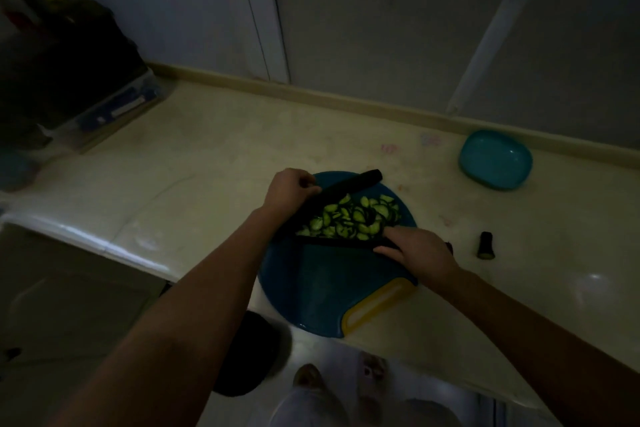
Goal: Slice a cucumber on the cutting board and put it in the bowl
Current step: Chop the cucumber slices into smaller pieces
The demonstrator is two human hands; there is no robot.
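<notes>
So the left hand [291, 191] is closing its grip around the uncut cucumber [349, 185], which is lying slanted across the far side of the blue cutting board [311, 288]. The right hand [415, 253] is curling its grip on what looks like a knife [336, 241], its blade lying low on the board. The slices [353, 218] are sitting heaped between the two. The teal bowl [495, 159] is sitting well apart on the desk [207, 166], off right, and a cut end piece [486, 245] is lying near the board.
</notes>
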